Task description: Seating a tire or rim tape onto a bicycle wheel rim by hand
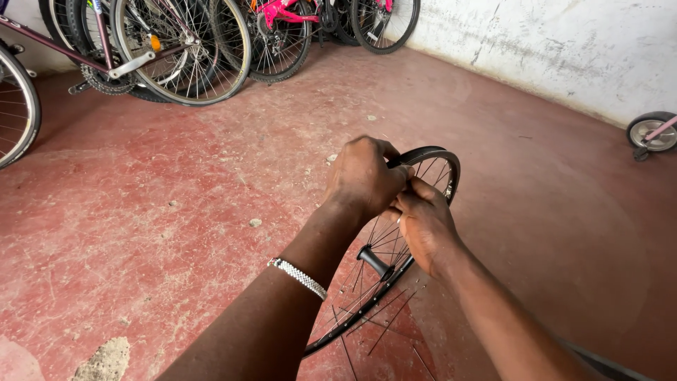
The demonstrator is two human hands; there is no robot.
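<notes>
We hold a black spoked bicycle wheel rim (395, 275) upright in front of us, its lower edge down near the red painted concrete floor (211, 212). Our left hand (363, 176) is curled shut over the top of the rim, fingers wrapped down around its edge. Our right hand (423, 226) sits just below and beside it, touching the left one, its fingers pinched closed against the rim; what lies between those fingertips we cannot tell. A beaded silver bracelet (298, 276) circles our left wrist. The rim's black hub (374, 261) juts out at the centre, thin spokes fanning from it.

We see no packages, labels or signs here.

The floor is worn and scuffed, with pale patches, small stones and a crumbled lump of grey rubble (106, 360) near the lower left. A rough whitewashed wall (564, 49) runs along the far right. Against the back stand several parked bicycles: a dark maroon-framed bicycle (141, 49) on the left, a bright pink-framed bicycle (282, 17) beside it. A small grey-tyred wheel with a pink stay (652, 132) shows at the right edge, well apart from our hands.
</notes>
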